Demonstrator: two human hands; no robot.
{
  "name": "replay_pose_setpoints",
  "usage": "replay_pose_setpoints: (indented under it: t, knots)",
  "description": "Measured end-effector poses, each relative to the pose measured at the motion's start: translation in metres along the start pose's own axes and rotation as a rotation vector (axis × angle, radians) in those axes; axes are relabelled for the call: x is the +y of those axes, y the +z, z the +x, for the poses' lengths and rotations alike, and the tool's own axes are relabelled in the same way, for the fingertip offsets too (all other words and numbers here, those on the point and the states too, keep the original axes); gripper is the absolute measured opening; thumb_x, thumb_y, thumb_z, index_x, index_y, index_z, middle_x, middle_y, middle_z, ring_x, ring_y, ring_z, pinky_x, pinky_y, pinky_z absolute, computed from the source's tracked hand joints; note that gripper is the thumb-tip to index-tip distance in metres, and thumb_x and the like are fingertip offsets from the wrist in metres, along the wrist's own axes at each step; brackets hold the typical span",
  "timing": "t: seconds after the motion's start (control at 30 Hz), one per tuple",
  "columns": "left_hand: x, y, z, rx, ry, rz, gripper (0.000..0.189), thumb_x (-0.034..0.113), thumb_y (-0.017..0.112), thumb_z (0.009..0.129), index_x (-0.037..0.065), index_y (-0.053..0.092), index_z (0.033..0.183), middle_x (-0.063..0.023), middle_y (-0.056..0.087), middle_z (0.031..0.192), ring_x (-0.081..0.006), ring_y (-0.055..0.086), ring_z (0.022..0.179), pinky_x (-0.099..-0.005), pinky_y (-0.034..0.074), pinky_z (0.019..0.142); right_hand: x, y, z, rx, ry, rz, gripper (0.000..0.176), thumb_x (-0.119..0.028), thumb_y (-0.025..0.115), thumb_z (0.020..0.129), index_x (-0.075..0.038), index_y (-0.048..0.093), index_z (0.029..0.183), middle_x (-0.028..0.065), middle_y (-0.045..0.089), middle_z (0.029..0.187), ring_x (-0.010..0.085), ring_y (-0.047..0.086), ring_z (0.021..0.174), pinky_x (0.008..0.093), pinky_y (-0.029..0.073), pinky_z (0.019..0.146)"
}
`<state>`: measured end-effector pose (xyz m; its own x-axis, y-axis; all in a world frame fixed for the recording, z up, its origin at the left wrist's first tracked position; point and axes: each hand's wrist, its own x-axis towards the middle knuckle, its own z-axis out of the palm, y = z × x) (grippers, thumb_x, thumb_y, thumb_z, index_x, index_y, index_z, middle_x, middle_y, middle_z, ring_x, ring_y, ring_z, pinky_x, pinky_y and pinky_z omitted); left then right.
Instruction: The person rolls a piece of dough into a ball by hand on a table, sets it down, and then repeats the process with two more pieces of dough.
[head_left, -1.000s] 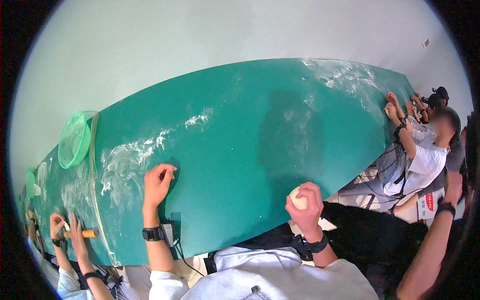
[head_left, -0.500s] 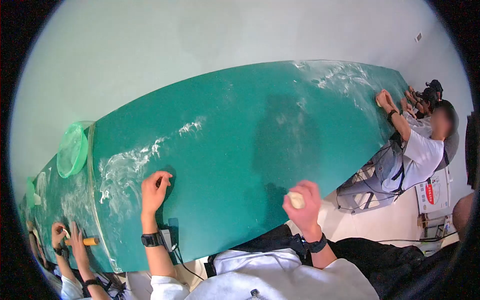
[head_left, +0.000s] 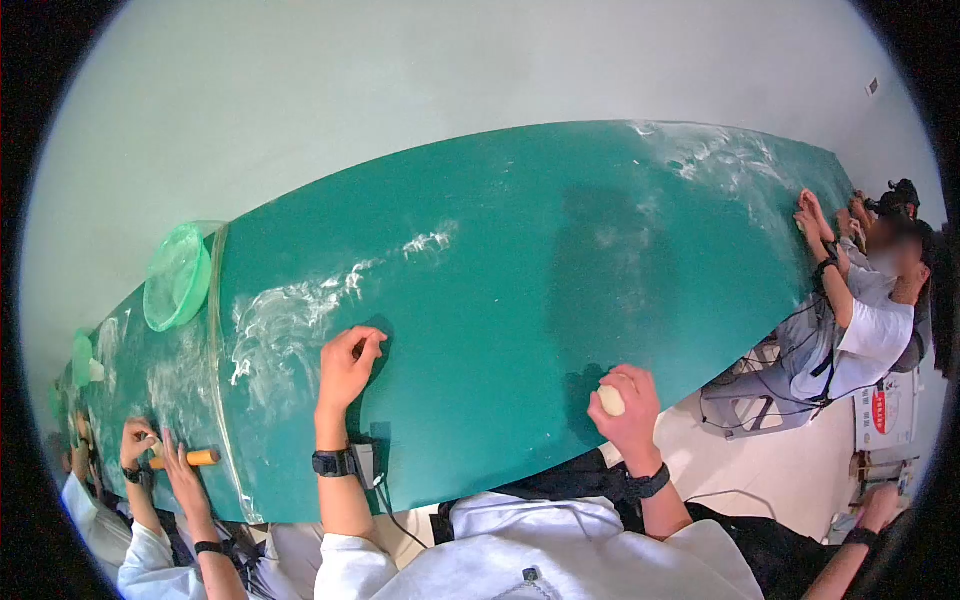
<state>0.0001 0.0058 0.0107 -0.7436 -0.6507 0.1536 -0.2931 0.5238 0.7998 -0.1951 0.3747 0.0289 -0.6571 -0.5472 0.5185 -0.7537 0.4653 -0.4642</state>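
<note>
In the head view my right hand (head_left: 633, 418) holds a pale dough ball (head_left: 612, 401), with the fingers wrapped round it. This hand is raised near the front edge of the green table (head_left: 480, 330). My left hand (head_left: 346, 368) is over the table to the left, its fingers curled in and the thumb against them. Nothing shows in its grasp, though the palm is turned partly away. White flour (head_left: 290, 325) is smeared on the table just beyond my left hand.
A green mesh basket (head_left: 178, 280) stands at the far left table edge. At lower left another person's hands (head_left: 180, 480) work with a rolling pin (head_left: 200, 458). Other people's hands (head_left: 815, 215) are at the right end. A white power adapter (head_left: 364, 466) with a cable is near my left wrist.
The whole view has shifted, so the table and people appear farther right. My left fingers look slightly more closed. The dough ball remains in my right hand.
</note>
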Motion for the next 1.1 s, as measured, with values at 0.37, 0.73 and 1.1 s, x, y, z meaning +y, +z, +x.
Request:
replay_pose_setpoints:
  t: [0.37, 0.73, 1.1]
  knots:
    - [0.000, 0.000, 0.000, -0.021, -0.047, 0.022, 0.014, 0.014, 0.062, 0.095, 0.005, 0.072, 0.094, -0.0071, 0.068, 0.075, -0.0136, 0.066, 0.067, -0.0280, 0.048, 0.061, -0.006, -0.013, 0.003, -0.030, -0.096, -0.060, 0.020, -0.003, 0.078, 0.066, -0.009, 0.063, 0.078, 0.0116, 0.065, 0.096, 0.0301, 0.063, 0.081, 0.0399, 0.053, 0.069]
    - [0.001, 0.001, 0.001, -0.014, -0.007, -0.014, 0.015, 0.014, 0.061, 0.095, 0.005, 0.072, 0.095, -0.0068, 0.068, 0.074, -0.0125, 0.065, 0.066, -0.0279, 0.048, 0.061, -0.010, -0.012, 0.017, 0.007, -0.104, -0.161, 0.028, -0.003, 0.080, 0.064, -0.011, 0.062, 0.084, 0.0120, 0.062, 0.094, 0.0308, 0.062, 0.083, 0.0388, 0.052, 0.067]
    - [0.000, 0.001, 0.001, -0.005, 0.003, 0.017, 0.016, 0.015, 0.061, 0.096, 0.004, 0.072, 0.094, -0.0059, 0.067, 0.071, -0.0119, 0.062, 0.063, -0.0275, 0.045, 0.058, -0.010, 0.000, 0.001, -0.063, -0.011, -0.047, 0.033, -0.010, 0.081, 0.064, -0.012, 0.065, 0.093, 0.0111, 0.063, 0.104, 0.0330, 0.062, 0.094, 0.0418, 0.054, 0.077]
